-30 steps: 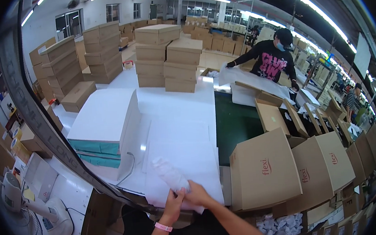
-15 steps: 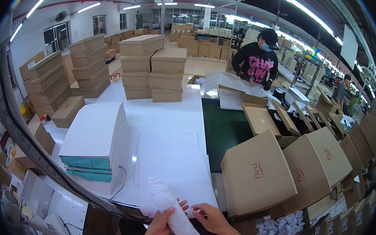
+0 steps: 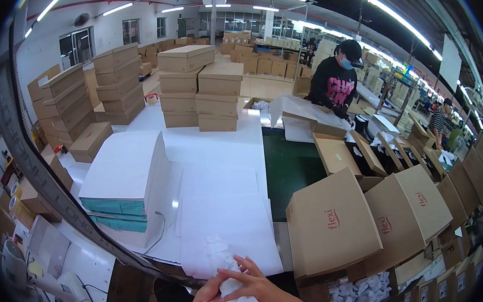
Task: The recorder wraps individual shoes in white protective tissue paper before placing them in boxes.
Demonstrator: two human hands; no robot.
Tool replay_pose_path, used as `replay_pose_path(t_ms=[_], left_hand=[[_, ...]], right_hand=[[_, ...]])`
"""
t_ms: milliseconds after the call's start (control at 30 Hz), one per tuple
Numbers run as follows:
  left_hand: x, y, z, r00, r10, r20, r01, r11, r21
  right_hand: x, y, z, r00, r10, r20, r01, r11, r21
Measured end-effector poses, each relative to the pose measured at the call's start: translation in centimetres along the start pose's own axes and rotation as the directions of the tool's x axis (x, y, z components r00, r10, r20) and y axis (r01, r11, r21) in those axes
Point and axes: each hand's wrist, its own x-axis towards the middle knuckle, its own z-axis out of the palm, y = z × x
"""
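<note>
A roll of crumpled white paper (image 3: 220,256) slants between my hands at the table's near edge. My left hand (image 3: 208,294), with a pink band at the wrist, is closed round its left side. Across its front lies my right hand (image 3: 256,283), its fingers bent over the paper and gripping it. The hands hide the middle of the roll, while its upper and lower ends show. Just beyond them flat white paper sheets (image 3: 224,223) rest on the white table (image 3: 199,148).
A thick stack of white sheets (image 3: 121,166) stands to the left. Brown shoe boxes (image 3: 218,104) are piled farther back. Right of the green strip (image 3: 288,167), open cartons (image 3: 332,223) lean in a row. Crumpled paper wads (image 3: 359,292) sit below them. A masked co-worker (image 3: 332,84) stands beyond.
My right hand has moved left onto the paper roll and now grips it together with my left hand. The co-worker leans slightly to the right.
</note>
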Motion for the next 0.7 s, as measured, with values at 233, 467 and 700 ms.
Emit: replay_pose_path(t_ms=[233, 467, 700], left_hand=[[-1.4, -1.1, 1.9, 0.988, 0.153, 0.028, -0.152, 0.917, 0.369], [-1.6, -2.3, -0.1, 0.989, 0.084, 0.123, -0.148, 0.605, 0.783], [-4.0, -3.3, 2.0, 0.837, -0.06, 0.544, -0.516, 0.242, 0.822]], right_hand=[[-1.5, 0.2, 3.3, 0.917, 0.374, -0.137, -0.246, 0.804, 0.542], [-4.7, 0.8, 3.9, 0.681, 0.602, 0.415, -0.526, 0.009, 0.85], [-8.0, 1.3, 4.0, 0.637, 0.537, 0.553, -0.696, 0.092, 0.712]])
